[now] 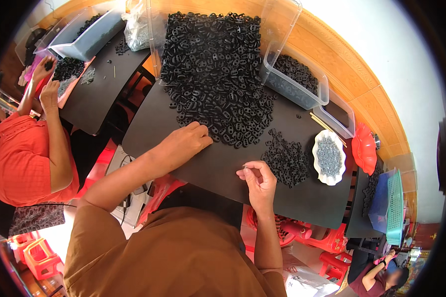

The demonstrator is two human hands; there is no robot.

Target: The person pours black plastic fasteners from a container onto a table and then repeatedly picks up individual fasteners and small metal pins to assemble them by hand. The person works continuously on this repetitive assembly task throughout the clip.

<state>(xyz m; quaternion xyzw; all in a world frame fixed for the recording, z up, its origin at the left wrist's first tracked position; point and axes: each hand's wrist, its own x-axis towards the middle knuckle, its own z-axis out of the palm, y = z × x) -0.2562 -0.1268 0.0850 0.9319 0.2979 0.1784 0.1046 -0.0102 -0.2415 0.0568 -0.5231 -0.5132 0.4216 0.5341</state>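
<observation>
A big heap of small black oval parts with holes [218,74] spills out of a clear plastic bin onto the dark table. At the heap's near left edge, my left hand [186,146] is closed, fingers curled downward; whatever they hold is hidden. My right hand [260,183] is raised over the table's front part, thumb and finger pinched on something tiny that I cannot make out. Just right of it lies a smaller, looser pile of black parts [286,158]. Beyond that pile, a white scalloped dish [318,166] holds many small grey metal pieces.
Behind the loose pile stands a clear tub [302,96] of black parts. Two thin wooden sticks [327,128] lie near the white dish, beside a red scalloped dish [363,148]. On the left, a person in red [27,158] handles parts at another dark table [96,94].
</observation>
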